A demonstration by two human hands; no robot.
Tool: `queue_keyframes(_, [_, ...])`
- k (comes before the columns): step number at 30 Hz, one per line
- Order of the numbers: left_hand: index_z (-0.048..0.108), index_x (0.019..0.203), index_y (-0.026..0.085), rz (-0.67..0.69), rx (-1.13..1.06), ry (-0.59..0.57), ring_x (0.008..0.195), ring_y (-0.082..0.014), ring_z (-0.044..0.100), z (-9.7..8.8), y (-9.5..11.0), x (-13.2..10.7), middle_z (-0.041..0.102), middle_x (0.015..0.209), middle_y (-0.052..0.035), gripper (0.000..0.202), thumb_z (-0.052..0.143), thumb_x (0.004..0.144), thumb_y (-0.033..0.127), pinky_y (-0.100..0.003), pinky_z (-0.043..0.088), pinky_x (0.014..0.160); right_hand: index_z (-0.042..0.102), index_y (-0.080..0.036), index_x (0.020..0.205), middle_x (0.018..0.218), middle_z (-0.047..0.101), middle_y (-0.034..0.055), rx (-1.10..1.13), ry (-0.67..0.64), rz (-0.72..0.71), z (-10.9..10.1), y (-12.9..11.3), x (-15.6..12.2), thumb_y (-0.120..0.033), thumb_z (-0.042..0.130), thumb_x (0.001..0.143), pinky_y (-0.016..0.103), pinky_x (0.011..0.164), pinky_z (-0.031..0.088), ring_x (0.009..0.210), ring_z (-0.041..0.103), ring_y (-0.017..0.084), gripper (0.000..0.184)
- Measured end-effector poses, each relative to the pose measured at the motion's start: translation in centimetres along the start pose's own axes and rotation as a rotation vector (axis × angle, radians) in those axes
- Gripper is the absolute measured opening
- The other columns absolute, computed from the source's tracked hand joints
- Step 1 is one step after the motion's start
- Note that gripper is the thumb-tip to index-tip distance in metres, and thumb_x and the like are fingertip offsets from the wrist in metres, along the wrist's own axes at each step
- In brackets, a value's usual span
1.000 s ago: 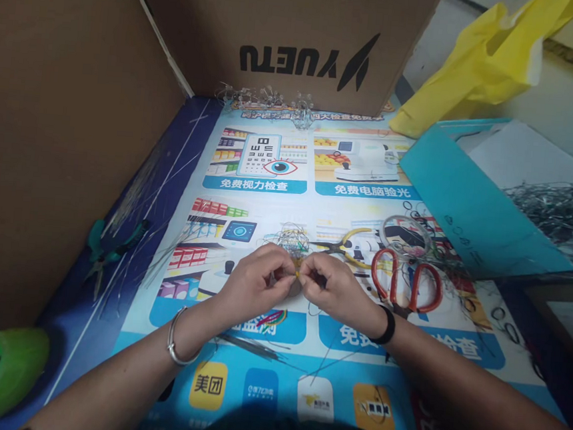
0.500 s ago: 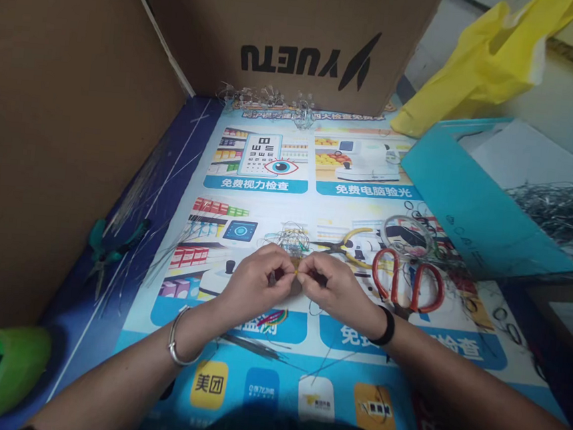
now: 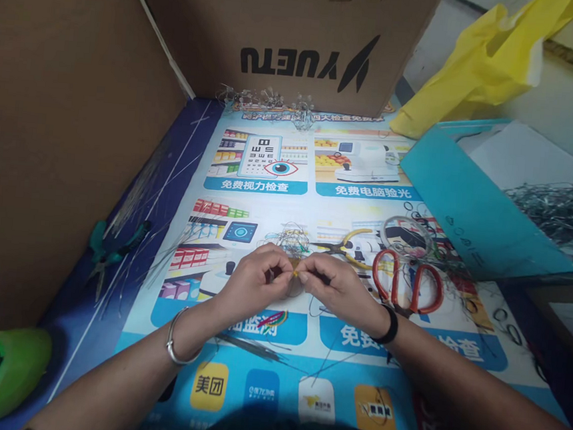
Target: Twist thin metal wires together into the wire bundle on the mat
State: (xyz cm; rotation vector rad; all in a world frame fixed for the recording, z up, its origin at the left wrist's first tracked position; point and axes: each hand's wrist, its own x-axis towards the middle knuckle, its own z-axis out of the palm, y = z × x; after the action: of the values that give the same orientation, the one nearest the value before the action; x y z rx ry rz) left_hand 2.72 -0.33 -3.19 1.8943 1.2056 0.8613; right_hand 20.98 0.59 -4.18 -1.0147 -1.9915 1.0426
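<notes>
My left hand [image 3: 259, 276] and my right hand [image 3: 333, 283] meet fingertip to fingertip over the printed sheet. Both are closed in a pinch on a tiny yellow piece [image 3: 296, 273], too small to name. Just beyond the fingers lies a tangle of thin wire [image 3: 292, 237]. Pliers with yellow handles [image 3: 349, 242] rest to its right, jaws toward the tangle. Red-handled scissors [image 3: 395, 285] lie beside my right wrist. Several thin straight wires [image 3: 255, 348] lie near my left forearm, below a small bunch of coloured strands [image 3: 273, 320].
Cardboard walls [image 3: 304, 16] rise at the back and left. A teal box [image 3: 472, 211] at the right holds a heap of wire [image 3: 562, 212]. Teal-handled pliers [image 3: 113, 247] and a green tape roll [image 3: 27, 366] lie left; a yellow bag [image 3: 469, 70] is back right.
My fingertips have shifted very slightly, and a little more of the yellow piece shows between them. Everything else on the table stays where it was.
</notes>
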Motion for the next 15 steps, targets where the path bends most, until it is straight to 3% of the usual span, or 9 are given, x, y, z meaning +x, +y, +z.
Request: queue_keyframes(15, [0.056,0.07,0.016,0.003,0.009,-0.027,0.072,-0.0126,0.053,-0.05,0.09,0.06,0.057,0.075,-0.0013,0.011,0.056,0.077,0.008,-0.024,0.042,0.065,0.06,-0.018,0.073,0.067,0.06,-0.0013,0.03,0.012,0.005,0.11,0.38,-0.01,-0.013,0.055,0.079,0.019,0.056,0.04,0.06,0.052,0.009,0.009])
